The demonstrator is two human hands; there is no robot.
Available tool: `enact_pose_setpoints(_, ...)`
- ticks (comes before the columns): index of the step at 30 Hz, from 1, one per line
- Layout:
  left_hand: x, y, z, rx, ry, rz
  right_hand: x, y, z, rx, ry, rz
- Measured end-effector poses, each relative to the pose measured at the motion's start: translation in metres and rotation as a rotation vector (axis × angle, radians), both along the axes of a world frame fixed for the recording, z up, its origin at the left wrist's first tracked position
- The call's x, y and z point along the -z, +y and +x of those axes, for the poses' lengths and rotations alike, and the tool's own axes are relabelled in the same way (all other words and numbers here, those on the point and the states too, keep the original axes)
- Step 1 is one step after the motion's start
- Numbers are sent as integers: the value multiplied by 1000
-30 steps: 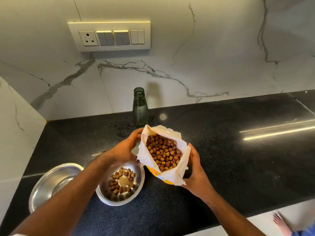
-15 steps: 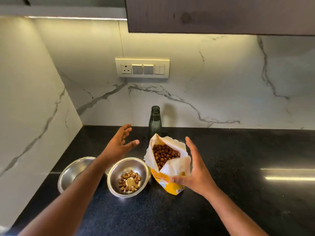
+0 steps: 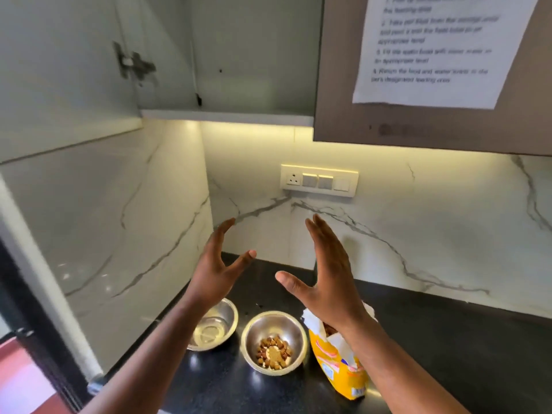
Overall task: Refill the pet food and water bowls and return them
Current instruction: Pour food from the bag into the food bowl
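Note:
Two steel bowls stand on the black counter (image 3: 466, 354). The right bowl (image 3: 274, 343) holds a small heap of brown kibble. The left bowl (image 3: 215, 324) looks wet and bare inside, partly behind my left forearm. An open yellow and white pet food bag (image 3: 337, 363) stands upright just right of the kibble bowl. My left hand (image 3: 218, 264) and my right hand (image 3: 325, 276) are both raised above the counter, fingers straight and spread, palms facing each other, holding nothing. The green bottle is hidden behind my hands.
An open upper cabinet (image 3: 227, 55) with a bare shelf is overhead at the left. A closed cabinet door with a printed instruction sheet (image 3: 433, 46) hangs at the upper right. A switch panel (image 3: 319, 180) sits on the marble backsplash. A marble side wall stands at the left.
Both hands let go of the food bag and rose up off the counter, fingers spread. The bag now stands alone. The view tilted upward, showing the cabinets.

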State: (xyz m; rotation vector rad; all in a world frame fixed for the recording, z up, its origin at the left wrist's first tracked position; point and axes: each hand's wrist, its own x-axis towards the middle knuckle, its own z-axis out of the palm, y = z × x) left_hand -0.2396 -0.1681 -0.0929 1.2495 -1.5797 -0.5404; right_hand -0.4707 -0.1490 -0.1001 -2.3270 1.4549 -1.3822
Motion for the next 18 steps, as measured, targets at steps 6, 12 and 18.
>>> enact_pose_setpoints(6, -24, 25, 64, -123, 93, -70, -48, 10, 71, -72, 31, -179)
enact_pose_setpoints(12, -57, 51, 140, -182, 235, -178, -98, 27, 147, -109, 58, -322)
enact_pose_setpoints(18, -90, 76, 205, -163, 336, -212, -141, 65, 223, -126, -24, -457)
